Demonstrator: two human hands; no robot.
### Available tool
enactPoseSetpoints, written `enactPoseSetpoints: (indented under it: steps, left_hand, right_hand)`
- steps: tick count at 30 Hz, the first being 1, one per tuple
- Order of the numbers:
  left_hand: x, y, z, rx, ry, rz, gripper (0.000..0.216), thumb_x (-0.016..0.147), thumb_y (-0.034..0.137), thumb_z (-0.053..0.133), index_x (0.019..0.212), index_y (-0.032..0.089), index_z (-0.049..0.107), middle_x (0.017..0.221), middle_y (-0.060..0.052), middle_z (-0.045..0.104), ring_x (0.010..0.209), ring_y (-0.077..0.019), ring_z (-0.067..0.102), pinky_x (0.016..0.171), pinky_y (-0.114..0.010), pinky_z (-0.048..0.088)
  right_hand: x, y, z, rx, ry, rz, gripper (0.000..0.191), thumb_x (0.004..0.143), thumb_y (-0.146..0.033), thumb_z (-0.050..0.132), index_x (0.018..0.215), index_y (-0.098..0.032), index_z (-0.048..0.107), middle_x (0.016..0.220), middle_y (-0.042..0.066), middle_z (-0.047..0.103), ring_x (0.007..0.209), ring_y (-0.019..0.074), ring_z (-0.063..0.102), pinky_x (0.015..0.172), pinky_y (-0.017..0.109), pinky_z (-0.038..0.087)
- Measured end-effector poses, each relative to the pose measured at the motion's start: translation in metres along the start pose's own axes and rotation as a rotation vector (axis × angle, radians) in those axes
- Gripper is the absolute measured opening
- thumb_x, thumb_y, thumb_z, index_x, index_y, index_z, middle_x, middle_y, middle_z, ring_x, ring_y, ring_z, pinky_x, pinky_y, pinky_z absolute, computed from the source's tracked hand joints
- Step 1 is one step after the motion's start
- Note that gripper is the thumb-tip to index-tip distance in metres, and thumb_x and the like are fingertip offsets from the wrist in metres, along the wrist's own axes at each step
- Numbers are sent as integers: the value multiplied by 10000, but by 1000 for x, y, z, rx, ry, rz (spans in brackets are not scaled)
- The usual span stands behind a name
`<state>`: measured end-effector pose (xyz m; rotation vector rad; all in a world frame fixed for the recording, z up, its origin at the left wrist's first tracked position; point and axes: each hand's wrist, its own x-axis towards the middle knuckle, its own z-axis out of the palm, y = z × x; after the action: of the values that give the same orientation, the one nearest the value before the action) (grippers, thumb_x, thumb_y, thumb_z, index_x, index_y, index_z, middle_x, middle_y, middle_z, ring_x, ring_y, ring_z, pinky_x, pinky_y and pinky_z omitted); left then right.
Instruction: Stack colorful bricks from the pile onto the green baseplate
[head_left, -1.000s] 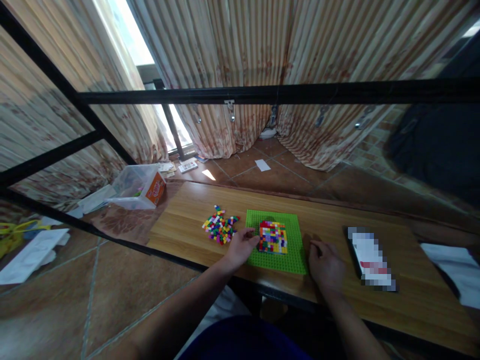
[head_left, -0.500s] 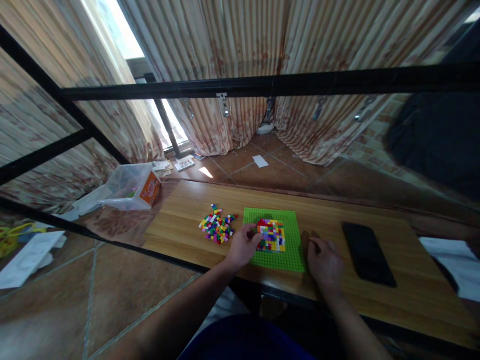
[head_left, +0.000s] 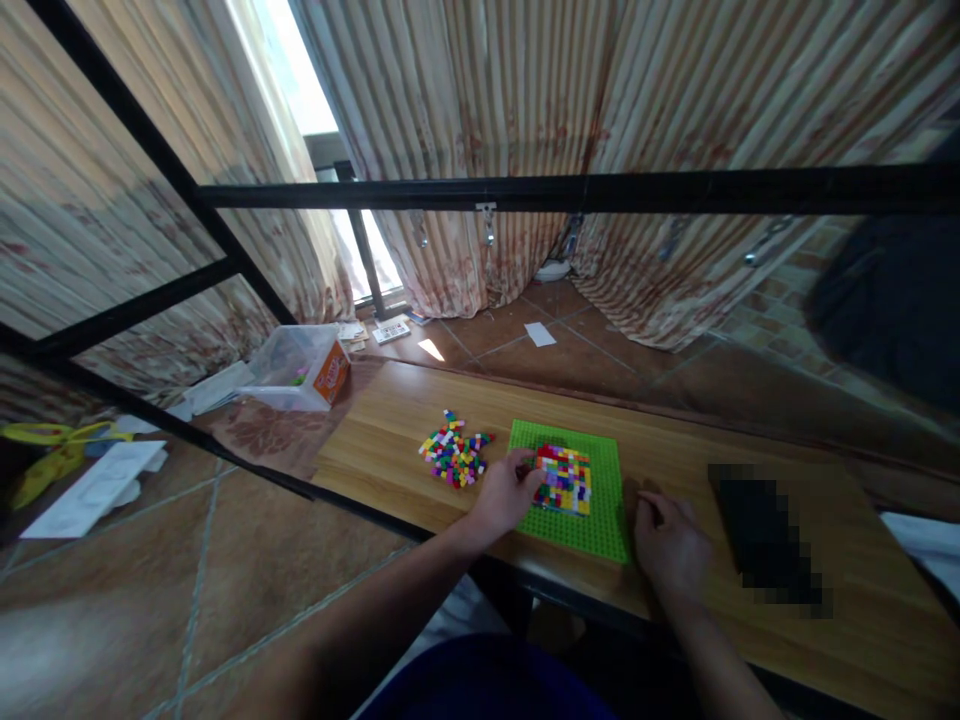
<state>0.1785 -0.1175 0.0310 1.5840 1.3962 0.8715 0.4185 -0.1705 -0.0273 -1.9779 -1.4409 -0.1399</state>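
A green studded baseplate (head_left: 609,490) lies on the wooden table, bearing a tight patch of small multicoloured bricks (head_left: 566,480). At the left edge of that patch, my left hand (head_left: 502,495) has thumb and fingers closed together. Whatever is between its fingertips is too small to make out. Just left of this hand is a heap of loose coloured bricks (head_left: 456,458). My right hand (head_left: 671,540) rests on the table beside the plate's right edge, its fingers curled in; I cannot make out whether it holds something.
A dark, pixelated flat object (head_left: 769,540) lies on the table (head_left: 750,645) at right. Beyond the table's left end stands a clear plastic box (head_left: 289,375) with an orange label. A black metal rail (head_left: 420,195) crosses in front of the curtains (head_left: 510,90).
The view has shifted a little, moving the scene rightward in the picture. My left hand stays at the brick patch's left edge; the right hand stays beside the plate.
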Motion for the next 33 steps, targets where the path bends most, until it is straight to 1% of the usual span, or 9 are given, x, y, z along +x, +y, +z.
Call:
enactPoseSetpoints:
  steps: [3, 6, 9, 11, 14, 20, 25, 29, 33]
  left_hand:
    - [-8, -5, -18, 106, 40, 75, 260, 897, 259, 504, 1099, 169, 641, 841, -40, 664, 757, -156, 615, 709, -274, 479]
    - [-16, -15, -45, 350, 93, 151, 245, 874, 152, 479, 1033, 185, 663, 976, -77, 657, 890, -180, 614, 814, -305, 481]
    - [-19, -25, -66, 581, 113, 182, 200, 890, 200, 503, 989, 195, 677, 1024, -93, 642, 972, -215, 594, 884, -351, 472]
    - [-19, -29, -72, 688, 98, 197, 177, 889, 234, 526, 967, 202, 683, 1018, -91, 639, 991, -228, 584, 915, -371, 459]
    - [-17, -28, -69, 806, 88, 198, 165, 881, 257, 541, 938, 198, 684, 1023, -97, 635, 997, -246, 570, 929, -394, 440]
    - [-8, -15, -57, 972, 62, 136, 202, 897, 258, 504, 971, 172, 671, 1069, -119, 621, 1036, -275, 542, 919, -416, 414]
    - [-1, -14, -54, 1019, 13, 122, 245, 911, 185, 442, 1036, 156, 649, 1060, -129, 628, 1026, -281, 547, 883, -415, 403]
    - [-1, -17, -52, 1046, -30, 152, 284, 905, 114, 383, 1025, 152, 639, 1059, -136, 632, 1025, -278, 553, 879, -410, 395]
    - [-1, -18, -51, 1049, -44, 148, 294, 904, 92, 357, 1039, 138, 614, 1055, -139, 636, 1018, -274, 561, 886, -404, 398]
  right_hand:
    - [0, 0, -1, -14, -10, 6, 380, 886, -372, 424, 924, -145, 727, 927, 125, 681, 760, 219, 607, 626, 311, 415]
    - [-1, 1, -1, -4, -14, 5, 376, 884, -371, 427, 927, -147, 726, 921, 127, 682, 756, 219, 604, 619, 312, 415]
    - [-1, 1, 0, -3, -1, -10, 372, 887, -374, 427, 924, -151, 722, 913, 128, 682, 760, 224, 602, 626, 318, 421]
    - [-1, 1, 0, -5, 9, -21, 371, 889, -380, 427, 921, -153, 719, 913, 127, 683, 761, 225, 604, 633, 320, 425]
    - [0, 1, 0, -8, 12, -18, 371, 889, -382, 427, 912, -155, 719, 910, 119, 685, 763, 224, 609, 628, 312, 423]
    - [0, 3, 1, -23, -9, 10, 386, 890, -387, 422, 913, -153, 728, 903, 113, 679, 755, 221, 611, 626, 308, 417]
    - [-1, 2, 1, -3, 0, -2, 361, 891, -373, 434, 906, -157, 723, 883, 106, 677, 760, 211, 602, 634, 302, 417]
    - [0, 1, 1, -3, 8, -6, 364, 890, -370, 431, 899, -155, 725, 882, 110, 680, 738, 208, 594, 628, 302, 416]
    - [0, 1, 1, 3, 13, 0, 362, 889, -375, 433, 892, -160, 725, 887, 108, 683, 740, 208, 593, 630, 302, 416]
